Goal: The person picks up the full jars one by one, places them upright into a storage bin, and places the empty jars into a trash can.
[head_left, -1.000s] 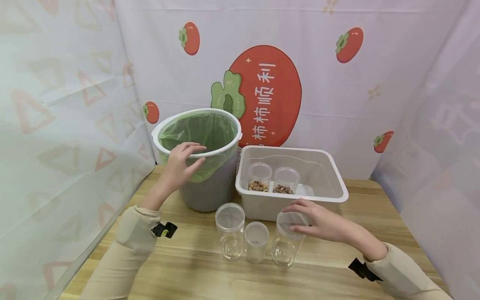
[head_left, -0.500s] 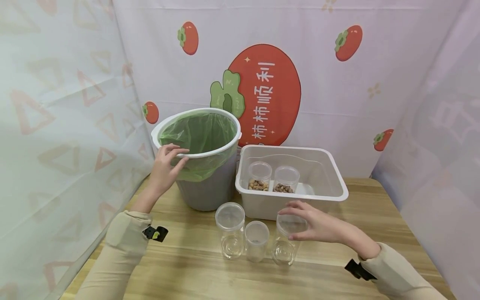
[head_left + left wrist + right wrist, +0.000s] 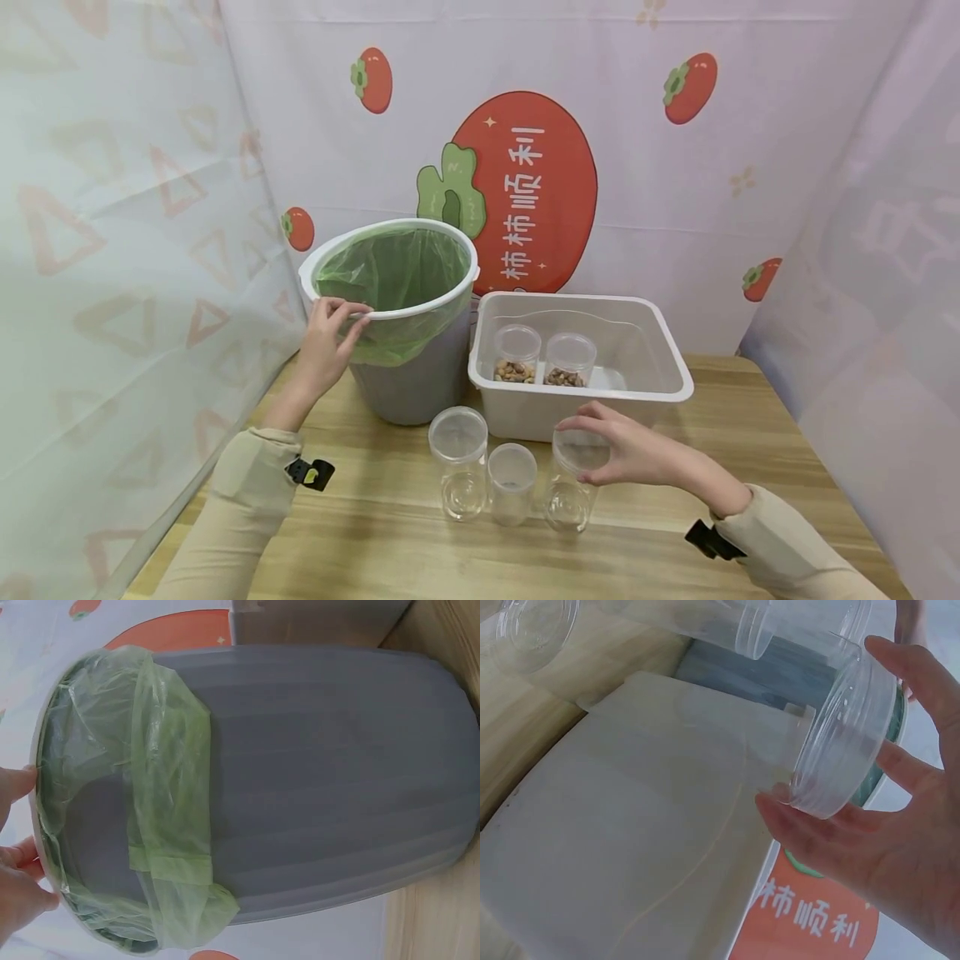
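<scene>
The left hand (image 3: 324, 343) grips the white rim of a grey trash can (image 3: 420, 379) lined with a green plastic bag (image 3: 390, 342). Thumb and fingertips (image 3: 34, 900) press at this rim in the left wrist view. The right hand (image 3: 637, 450) holds the lid end of a tall clear jar (image 3: 567, 500), with thumb and fingers (image 3: 787, 821) on opposite sides. This jar stands upright on the table, rightmost in a row of three. To its left are a shorter clear jar (image 3: 512, 492) and another tall clear jar (image 3: 461, 475).
Behind the jars sits a light grey plastic tub (image 3: 585, 414), right beside the trash can. Inside it are two lidded jars with nuts, one (image 3: 516, 358) on the left and one (image 3: 570, 362) on the right. Printed fabric (image 3: 637, 208) closes off the back and sides of the wooden table (image 3: 405, 550).
The left hand has moved left and settled on the trash can's front rim. The right hand has shifted slightly left, its thumb and fingers closing round the jar's lid. The jars stay in place.
</scene>
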`<state>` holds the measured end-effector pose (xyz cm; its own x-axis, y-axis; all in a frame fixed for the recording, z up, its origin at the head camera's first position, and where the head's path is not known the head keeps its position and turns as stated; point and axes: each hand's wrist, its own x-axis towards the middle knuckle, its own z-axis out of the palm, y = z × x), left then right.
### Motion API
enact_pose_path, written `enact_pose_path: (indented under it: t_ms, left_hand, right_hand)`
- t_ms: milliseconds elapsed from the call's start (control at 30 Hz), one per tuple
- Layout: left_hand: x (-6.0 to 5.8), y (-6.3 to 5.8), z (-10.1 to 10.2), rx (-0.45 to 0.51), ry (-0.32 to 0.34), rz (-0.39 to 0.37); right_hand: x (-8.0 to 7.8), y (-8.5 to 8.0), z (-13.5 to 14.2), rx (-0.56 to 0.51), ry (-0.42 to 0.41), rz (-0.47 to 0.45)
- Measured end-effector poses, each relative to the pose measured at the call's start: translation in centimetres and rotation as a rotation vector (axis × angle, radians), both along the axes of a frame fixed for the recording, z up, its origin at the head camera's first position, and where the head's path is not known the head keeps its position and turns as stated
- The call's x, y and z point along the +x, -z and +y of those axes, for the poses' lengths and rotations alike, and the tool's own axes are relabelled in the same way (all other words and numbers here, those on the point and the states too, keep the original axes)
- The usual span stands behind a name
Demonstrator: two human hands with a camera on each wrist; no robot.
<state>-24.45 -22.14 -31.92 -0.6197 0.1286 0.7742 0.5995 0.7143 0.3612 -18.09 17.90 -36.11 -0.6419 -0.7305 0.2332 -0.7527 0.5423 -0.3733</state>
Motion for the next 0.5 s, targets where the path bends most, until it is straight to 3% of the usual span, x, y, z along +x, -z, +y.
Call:
enact_pose_path:
  t_ms: [200, 500]
  left_hand:
    - [-0.1, 0.3, 0.0, -0.009, -0.002, 0.009]
    - [-0.2, 0.4, -0.1, -0.041, -0.010, 0.026]
  right_hand:
    - [-0.3, -0.1, 0.1, -0.042, 0.011, 0.106]
    - [-0.3, -2.1, 1.0, -0.090, 0.020, 0.182]
